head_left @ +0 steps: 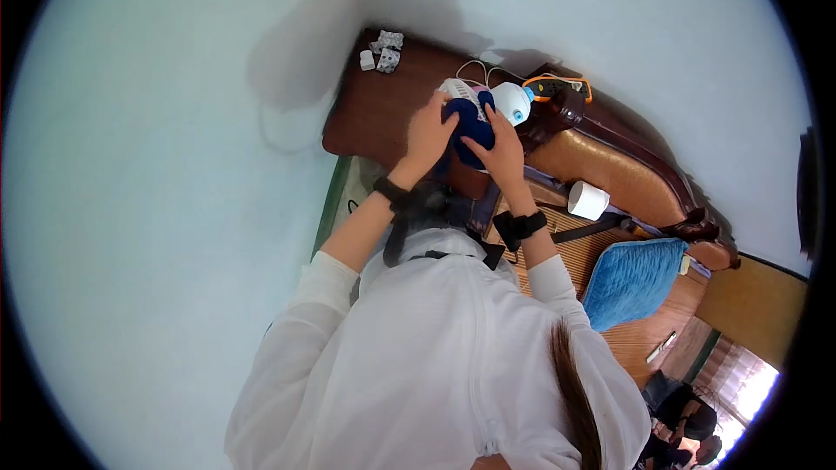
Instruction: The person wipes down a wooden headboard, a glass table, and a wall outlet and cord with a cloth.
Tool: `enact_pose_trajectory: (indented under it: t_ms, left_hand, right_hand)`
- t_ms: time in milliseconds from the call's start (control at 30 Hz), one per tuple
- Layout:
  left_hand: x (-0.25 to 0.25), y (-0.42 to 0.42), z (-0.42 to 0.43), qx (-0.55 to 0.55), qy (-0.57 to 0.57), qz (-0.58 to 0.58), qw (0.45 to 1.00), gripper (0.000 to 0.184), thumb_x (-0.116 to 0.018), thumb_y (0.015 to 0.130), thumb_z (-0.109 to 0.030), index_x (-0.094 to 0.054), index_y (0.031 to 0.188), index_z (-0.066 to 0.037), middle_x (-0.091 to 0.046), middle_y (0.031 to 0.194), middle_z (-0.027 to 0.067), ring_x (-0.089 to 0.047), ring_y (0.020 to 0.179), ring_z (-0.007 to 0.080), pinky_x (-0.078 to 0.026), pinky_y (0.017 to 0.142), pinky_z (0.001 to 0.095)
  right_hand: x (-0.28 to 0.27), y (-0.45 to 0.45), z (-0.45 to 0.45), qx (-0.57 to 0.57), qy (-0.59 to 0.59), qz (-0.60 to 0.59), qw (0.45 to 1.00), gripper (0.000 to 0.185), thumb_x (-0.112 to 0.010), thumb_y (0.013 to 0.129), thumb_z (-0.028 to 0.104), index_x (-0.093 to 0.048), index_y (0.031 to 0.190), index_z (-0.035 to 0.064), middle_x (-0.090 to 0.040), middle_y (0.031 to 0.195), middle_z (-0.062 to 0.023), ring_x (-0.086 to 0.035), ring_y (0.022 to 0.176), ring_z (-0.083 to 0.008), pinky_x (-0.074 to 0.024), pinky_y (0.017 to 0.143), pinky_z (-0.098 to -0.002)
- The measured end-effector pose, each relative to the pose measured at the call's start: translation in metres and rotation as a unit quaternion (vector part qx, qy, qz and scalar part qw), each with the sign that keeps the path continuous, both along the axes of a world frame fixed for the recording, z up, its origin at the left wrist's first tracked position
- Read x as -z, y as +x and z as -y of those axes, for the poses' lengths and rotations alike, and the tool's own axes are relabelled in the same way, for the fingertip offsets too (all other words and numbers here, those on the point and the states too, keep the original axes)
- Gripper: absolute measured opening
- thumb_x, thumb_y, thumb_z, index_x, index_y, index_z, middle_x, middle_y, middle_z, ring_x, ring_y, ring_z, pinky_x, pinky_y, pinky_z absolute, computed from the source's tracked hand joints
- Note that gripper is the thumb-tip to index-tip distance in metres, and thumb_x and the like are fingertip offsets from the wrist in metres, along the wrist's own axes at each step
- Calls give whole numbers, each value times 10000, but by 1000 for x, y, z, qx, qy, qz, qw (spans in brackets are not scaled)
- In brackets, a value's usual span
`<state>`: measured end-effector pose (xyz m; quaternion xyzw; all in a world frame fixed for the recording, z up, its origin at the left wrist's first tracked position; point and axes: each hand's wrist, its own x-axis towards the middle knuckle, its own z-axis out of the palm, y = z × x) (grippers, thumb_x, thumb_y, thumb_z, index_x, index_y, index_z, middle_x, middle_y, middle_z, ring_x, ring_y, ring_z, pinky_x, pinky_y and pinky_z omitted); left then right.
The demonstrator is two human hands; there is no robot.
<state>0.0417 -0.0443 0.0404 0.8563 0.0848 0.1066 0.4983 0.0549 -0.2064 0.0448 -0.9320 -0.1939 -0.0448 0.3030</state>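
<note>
Both of my hands are over the dark wooden tabletop (366, 109), holding a dark blue soft fabric item (470, 129) between them. My left hand (427, 135) has its thumb and fingers closed on the item's left side. My right hand (503, 150) grips its right side, thumb across the front. What the fabric piece is exactly, I cannot tell. Just behind it is a white slotted object (455, 87), partly covered by the fabric and my left fingers. To the right of the fabric stands a white rounded object with light blue parts (512, 104).
Small patterned packets (388, 59) lie at the table's far left corner. An orange-edged dark device (549, 89) rests near the sofa arm. On the wooden sofa (610, 170) are a white paper roll (589, 200) and a blue cushion (634, 283). Other people (688, 418) are at lower right.
</note>
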Motion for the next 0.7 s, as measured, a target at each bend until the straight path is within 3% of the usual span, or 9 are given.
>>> enact_pose_trajectory:
  t_ms: [200, 333, 400, 467, 600, 700]
  left_hand:
    - [35, -6, -6, -30, -63, 5, 998, 291, -574, 809, -184, -472, 1051, -57, -607, 897, 205, -579, 852, 376, -448, 707, 454]
    - [53, -32, -10, -3, 35, -123, 992, 306, -561, 815, -196, -471, 1070, -51, -603, 919, 212, -569, 868, 387, -449, 711, 455]
    - [66, -44, -6, 29, 72, -166, 983, 292, -549, 820, -199, -490, 1063, -49, -603, 923, 212, -564, 871, 393, -448, 714, 457]
    - [79, -50, -5, 47, 33, -166, 984, 328, -537, 818, -204, -508, 1099, -38, -597, 966, 217, -559, 904, 394, -446, 754, 449]
    - [82, -50, -9, 38, -14, -153, 987, 331, -525, 820, -212, -539, 1093, -25, -592, 996, 223, -550, 941, 391, -444, 783, 437]
    - [85, -47, -13, 41, -16, -150, 988, 341, -524, 826, -220, -533, 1103, -21, -589, 1004, 230, -539, 960, 400, -439, 788, 435]
  right_hand:
    - [2, -2, -2, -7, -8, 4, 1000, 693, -722, 697, 363, -461, 1254, 46, -496, 1220, -203, -487, 1110, -343, -402, 929, -373]
    - [-5, -4, -8, -17, -24, 26, 999, 678, -726, 687, 308, -457, 1250, 44, -491, 1219, -195, -464, 1135, -342, -374, 962, -397]
    - [-13, -2, -15, -65, -63, 69, 993, 683, -723, 678, 269, -441, 1258, 45, -471, 1240, -184, -436, 1167, -331, -337, 995, -416]
    - [-14, 1, -22, -115, -95, 90, 985, 710, -716, 653, 212, -411, 1271, 42, -434, 1279, -161, -375, 1227, -300, -259, 1049, -443]
    - [-16, 3, -38, -108, -152, 108, 977, 703, -701, 652, 225, -415, 1258, 11, -437, 1282, -151, -342, 1257, -278, -222, 1068, -430]
    - [-13, 1, -60, -87, -298, 147, 939, 713, -690, 686, 263, -394, 1280, 3, -401, 1318, -168, -346, 1254, -293, -210, 1074, -439]
